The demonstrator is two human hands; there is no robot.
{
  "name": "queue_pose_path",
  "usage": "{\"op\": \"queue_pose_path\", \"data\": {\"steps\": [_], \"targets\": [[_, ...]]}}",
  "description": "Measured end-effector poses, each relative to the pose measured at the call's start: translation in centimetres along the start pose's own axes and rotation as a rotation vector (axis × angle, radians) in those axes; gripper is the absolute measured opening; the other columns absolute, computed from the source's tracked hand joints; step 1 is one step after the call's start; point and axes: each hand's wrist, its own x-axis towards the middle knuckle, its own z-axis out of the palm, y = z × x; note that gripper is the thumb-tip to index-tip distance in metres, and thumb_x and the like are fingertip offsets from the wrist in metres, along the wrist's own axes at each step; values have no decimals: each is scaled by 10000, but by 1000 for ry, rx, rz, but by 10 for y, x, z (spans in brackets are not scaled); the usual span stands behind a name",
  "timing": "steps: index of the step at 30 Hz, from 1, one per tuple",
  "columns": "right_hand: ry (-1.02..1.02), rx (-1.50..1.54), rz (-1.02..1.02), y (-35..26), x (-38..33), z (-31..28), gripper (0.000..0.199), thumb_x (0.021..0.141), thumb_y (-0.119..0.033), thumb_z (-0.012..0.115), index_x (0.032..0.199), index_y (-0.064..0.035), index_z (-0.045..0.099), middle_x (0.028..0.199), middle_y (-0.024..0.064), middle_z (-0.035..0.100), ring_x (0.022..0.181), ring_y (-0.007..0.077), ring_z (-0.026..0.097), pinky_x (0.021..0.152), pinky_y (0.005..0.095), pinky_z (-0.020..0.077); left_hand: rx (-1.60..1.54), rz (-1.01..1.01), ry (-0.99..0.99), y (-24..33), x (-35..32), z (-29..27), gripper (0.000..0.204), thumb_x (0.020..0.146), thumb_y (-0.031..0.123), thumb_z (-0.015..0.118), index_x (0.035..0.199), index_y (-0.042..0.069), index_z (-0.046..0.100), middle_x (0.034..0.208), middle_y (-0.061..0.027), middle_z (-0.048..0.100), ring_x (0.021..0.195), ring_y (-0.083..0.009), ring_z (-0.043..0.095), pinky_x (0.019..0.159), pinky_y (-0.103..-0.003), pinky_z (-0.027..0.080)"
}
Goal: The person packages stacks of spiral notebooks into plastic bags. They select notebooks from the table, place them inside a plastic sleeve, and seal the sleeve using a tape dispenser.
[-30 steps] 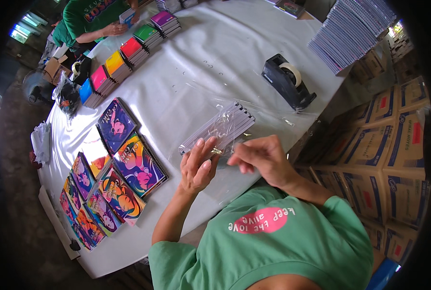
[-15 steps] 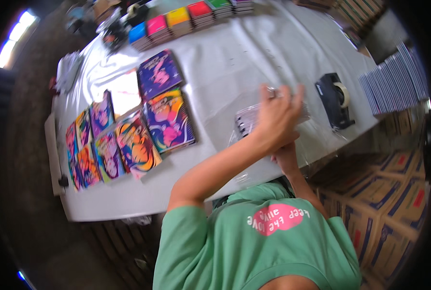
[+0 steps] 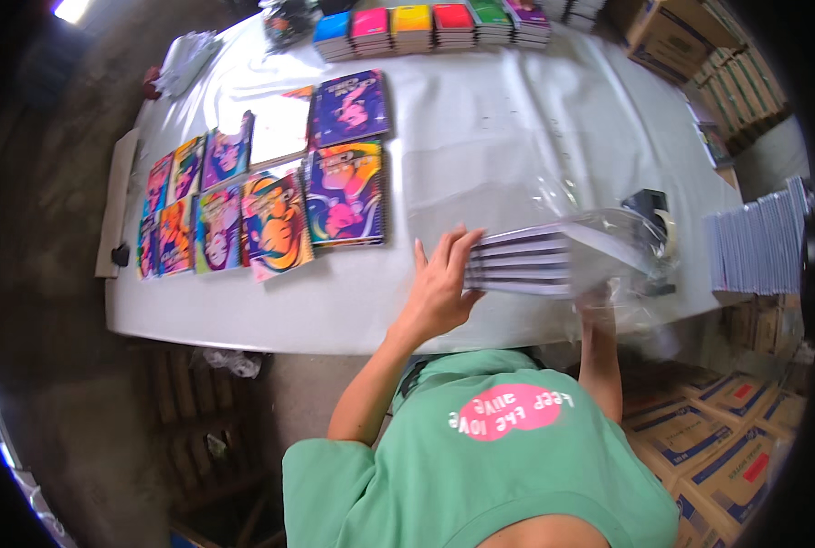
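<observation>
A stack of notebooks, its pale page edges split by dark lines, is held tilted over the table's near side. Around its right part lies a clear plastic bag, crumpled and shiny. My left hand grips the stack's left end, thumb below and fingers above. At the lower right of the stack, my right hand is closed on the bag's plastic; its fingers are partly hidden and blurred. Behind the bag stands a black tape dispenser, partly covered by the plastic.
Colourful spiral notebooks lie in two rows at left on the white-covered table. Small stacks in several colours line the far edge. A tall row of thin notebooks stands at right. Cardboard boxes are piled beside me at lower right.
The notebook stack has been lifted and tilted, showing its edges. My left hand has moved from atop it to its left end. The bag now spreads toward the tape dispenser; the view has shifted.
</observation>
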Motion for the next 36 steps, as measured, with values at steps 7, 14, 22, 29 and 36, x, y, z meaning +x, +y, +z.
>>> {"op": "queue_pose_path", "data": {"steps": [7,14,22,29,36], "targets": [[-160,-768,-117,-56,34,35,1079,454,-329,883,1375,-165,346,1418,90,373,1333,279,271,1064,487,280,-264,4,165,-33,1,66,867,608,185,822,1329,65,357,1303,-180,416,1256,-321,391,1057,-499,250],[-732,-1445,-522,-160,69,99,292,497,-240,834,743,-171,693,1394,112,395,1348,356,220,1061,529,219,357,642,408,75,40,10,642,602,289,769,1211,230,574,1016,26,601,1147,-182,496,1044,-679,-44],[-631,-1031,-766,-144,70,119,303,538,-205,846,738,-119,636,1190,65,519,1177,303,444,988,455,349,331,587,321,88,51,25,250,612,260,768,812,141,677,605,43,564,868,-150,569,1066,-652,50],[-314,-1096,-356,-117,40,0,622,527,-216,883,1046,-85,565,1192,98,537,1165,250,488,1027,389,360,160,589,504,102,12,14,274,598,221,809,861,222,733,487,54,283,756,-101,528,1059,-682,125],[-223,-1003,-419,-78,36,28,652,526,-179,869,1105,-115,576,1259,78,514,1255,293,413,1027,414,378,-93,799,409,88,3,6,285,563,428,798,768,236,747,911,-3,491,839,-158,523,1062,-670,150]]}}
